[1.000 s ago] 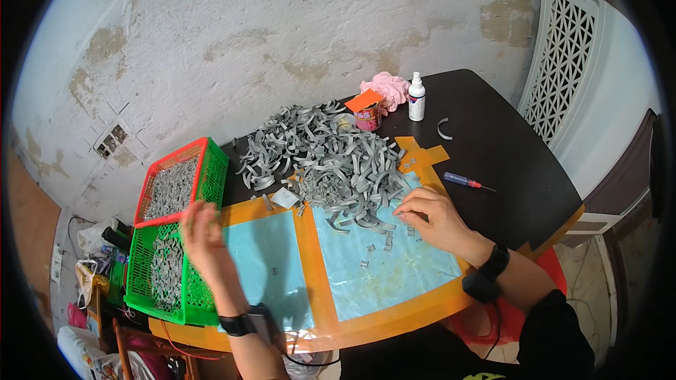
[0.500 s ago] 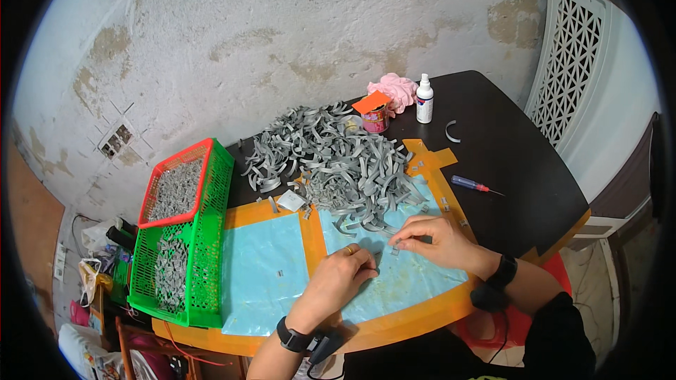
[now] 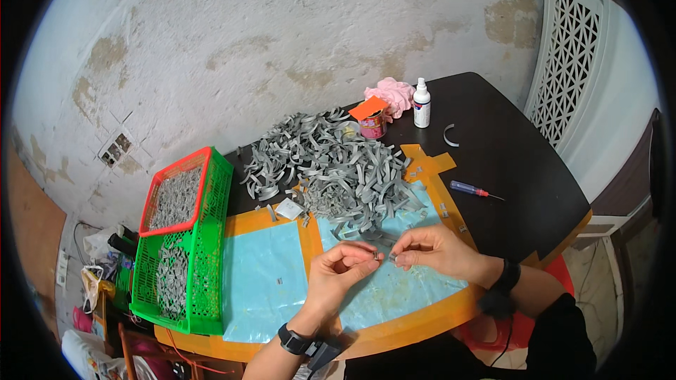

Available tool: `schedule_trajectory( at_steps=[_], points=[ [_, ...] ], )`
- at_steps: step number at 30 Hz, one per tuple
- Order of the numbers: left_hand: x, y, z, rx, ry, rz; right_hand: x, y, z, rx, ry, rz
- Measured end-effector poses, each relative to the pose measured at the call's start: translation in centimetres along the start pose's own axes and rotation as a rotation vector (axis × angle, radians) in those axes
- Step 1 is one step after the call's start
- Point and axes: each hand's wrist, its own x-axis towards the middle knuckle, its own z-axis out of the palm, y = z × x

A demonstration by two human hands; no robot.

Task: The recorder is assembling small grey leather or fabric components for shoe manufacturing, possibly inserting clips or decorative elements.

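The left hand [image 3: 341, 273] pinches a small grey clip [image 3: 377, 256] between thumb and forefinger; facing it at three o'clock, the right hand [image 3: 438, 253] has thumb and forefinger closed on a tiny grey piece [image 3: 393, 258], its exact shape too small to tell; both parts sit just apart, above the light-blue plastic sheet [image 3: 260, 285]; at eleven o'clock from the hands lies a heap of curved grey strips [image 3: 338, 169]; at nine o'clock stands a green perforated basket [image 3: 205, 285], a red-rimmed basket [image 3: 166, 229] resting on its far end, both holding small grey pieces; near two o'clock lies a screwdriver [image 3: 468, 188].
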Motion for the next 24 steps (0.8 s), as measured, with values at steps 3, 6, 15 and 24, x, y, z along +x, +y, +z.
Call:
schedule_trajectory(
  at_steps=[3,6,15,24],
  points=[
    [-0.17,-0.22,0.09,-0.015,-0.019,0.039,-0.10,-0.48,-0.05,0.045,-0.014,0.067],
    [-0.37,0.04,0.57,-0.004,0.012,-0.015,-0.22,-0.71,-0.02,0.115,-0.046,0.084],
    [-0.48,-0.54,0.38,-0.025,-0.084,0.027,-0.23,-0.55,0.05,0.141,-0.125,0.131],
    [-0.15,0.04,0.83,0.004,0.037,0.016,-0.34,-0.74,0.08,0.029,-0.060,0.114]
  ],
)
